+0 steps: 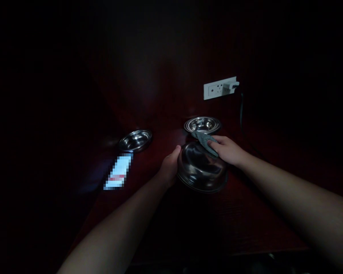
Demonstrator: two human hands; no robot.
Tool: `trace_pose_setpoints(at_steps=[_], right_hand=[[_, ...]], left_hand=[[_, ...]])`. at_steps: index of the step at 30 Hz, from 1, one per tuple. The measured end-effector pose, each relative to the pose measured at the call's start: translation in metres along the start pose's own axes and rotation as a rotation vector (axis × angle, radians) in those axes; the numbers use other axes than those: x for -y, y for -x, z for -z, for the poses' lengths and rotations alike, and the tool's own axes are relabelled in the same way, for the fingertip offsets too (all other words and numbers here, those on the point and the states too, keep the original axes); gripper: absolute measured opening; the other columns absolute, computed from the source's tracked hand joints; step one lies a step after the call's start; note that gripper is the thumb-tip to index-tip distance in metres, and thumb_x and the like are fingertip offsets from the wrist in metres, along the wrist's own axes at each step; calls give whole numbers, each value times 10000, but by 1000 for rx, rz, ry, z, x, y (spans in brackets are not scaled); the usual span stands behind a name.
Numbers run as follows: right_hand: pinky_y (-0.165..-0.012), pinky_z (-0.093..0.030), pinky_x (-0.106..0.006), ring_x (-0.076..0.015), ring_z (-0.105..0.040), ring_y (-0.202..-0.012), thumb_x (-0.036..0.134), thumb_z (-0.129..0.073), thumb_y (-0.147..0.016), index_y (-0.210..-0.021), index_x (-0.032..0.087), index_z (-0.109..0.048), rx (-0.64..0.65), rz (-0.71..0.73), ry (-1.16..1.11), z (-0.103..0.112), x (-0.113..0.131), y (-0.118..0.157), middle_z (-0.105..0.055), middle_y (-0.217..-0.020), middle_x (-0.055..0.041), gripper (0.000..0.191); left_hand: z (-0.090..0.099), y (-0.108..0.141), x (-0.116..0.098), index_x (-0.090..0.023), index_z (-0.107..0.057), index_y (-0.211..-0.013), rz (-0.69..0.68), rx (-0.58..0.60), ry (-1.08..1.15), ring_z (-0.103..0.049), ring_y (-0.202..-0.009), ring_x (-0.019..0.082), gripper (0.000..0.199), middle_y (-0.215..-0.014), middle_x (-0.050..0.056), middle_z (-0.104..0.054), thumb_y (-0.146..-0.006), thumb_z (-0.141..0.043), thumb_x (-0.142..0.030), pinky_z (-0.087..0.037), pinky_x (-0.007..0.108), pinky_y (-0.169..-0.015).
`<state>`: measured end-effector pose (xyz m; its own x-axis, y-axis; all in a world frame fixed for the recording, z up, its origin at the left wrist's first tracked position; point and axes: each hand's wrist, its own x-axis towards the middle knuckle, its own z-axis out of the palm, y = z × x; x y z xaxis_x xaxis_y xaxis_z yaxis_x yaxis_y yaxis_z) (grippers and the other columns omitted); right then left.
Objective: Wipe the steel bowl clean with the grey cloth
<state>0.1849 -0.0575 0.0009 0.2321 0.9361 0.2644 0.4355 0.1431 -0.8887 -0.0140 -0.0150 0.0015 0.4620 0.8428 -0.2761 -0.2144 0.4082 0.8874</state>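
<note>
A shiny metal bowl (202,173) is tilted with its rounded outside toward me. My left hand (170,165) grips its left side, the thumb showing on the near face and the other fingers hidden. My right hand (227,149) is closed on a grey-green cloth (204,140), which lies against the bowl's upper right part. Just behind the cloth sits a stack of metal bowls (185,125), with their open side up. Farther left, another metal bowl (136,140) rests open side up on the dark red table (148,205).
A lit, pixelated screen (118,171) lies at the left, in front of the left bowl. On the back wall is a white socket plate (213,90) with a plug (230,86) in it. A cord (241,110) hangs at its right. The surroundings are very dark.
</note>
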Motion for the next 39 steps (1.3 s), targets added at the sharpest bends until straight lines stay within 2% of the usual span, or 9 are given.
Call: trace_pose_setpoints(at_steps=[3,9,14,17,21,26,39], right_hand=[[-624,-473,-279,-166,-605,-645,349,-520,-831,-815,165,-674,15,23,-17,0,3,2,-673,-715,-3,241],[-700,-486,-292,-187,-627,-764,358,-567,-841,-943,151,-699,89,224,4,3,12,7,-692,-849,-19,265],[-781,-482,-311,-215,-632,-869,357,-594,-832,-927,152,-707,79,329,21,5,15,9,-701,-933,-39,252],[-732,-482,-305,-202,-629,-800,367,-590,-831,-866,156,-702,75,295,23,4,16,9,-695,-860,-32,241],[-605,-469,-286,-169,-602,-638,392,-582,-820,-838,162,-697,60,156,-31,1,17,9,-673,-718,-4,257],[-606,-483,-291,-166,-608,-637,388,-584,-810,-828,163,-689,38,80,-58,-2,14,8,-683,-722,-10,249],[-653,-477,-296,-177,-619,-691,383,-559,-832,-840,159,-687,32,86,2,0,10,6,-694,-769,-20,258]], left_hand=[[0,0,0,-122,-709,-859,-15,-15,-9,-695,-821,226,386,-832,116,-744,-859,-579,-485,-503,347,-839],[-1,0,1,-130,-709,-886,-37,-3,-7,-696,-830,222,368,-847,110,-747,-861,-579,-474,-493,348,-867],[-3,2,0,-132,-714,-881,-41,-8,-10,-698,-818,227,364,-835,107,-749,-850,-595,-475,-494,355,-858],[-3,1,1,-130,-716,-870,-35,-26,-11,-699,-799,228,364,-818,109,-748,-851,-595,-473,-499,355,-837],[-3,0,1,-131,-715,-850,-32,-21,-8,-696,-782,225,368,-806,108,-747,-855,-588,-476,-503,344,-799],[-3,3,0,-137,-714,-832,-14,-36,-14,-692,-760,219,357,-785,101,-744,-855,-590,-471,-500,334,-772],[-2,1,1,-135,-707,-799,-21,-28,-21,-694,-773,219,367,-782,103,-742,-847,-596,-481,-504,327,-762]])
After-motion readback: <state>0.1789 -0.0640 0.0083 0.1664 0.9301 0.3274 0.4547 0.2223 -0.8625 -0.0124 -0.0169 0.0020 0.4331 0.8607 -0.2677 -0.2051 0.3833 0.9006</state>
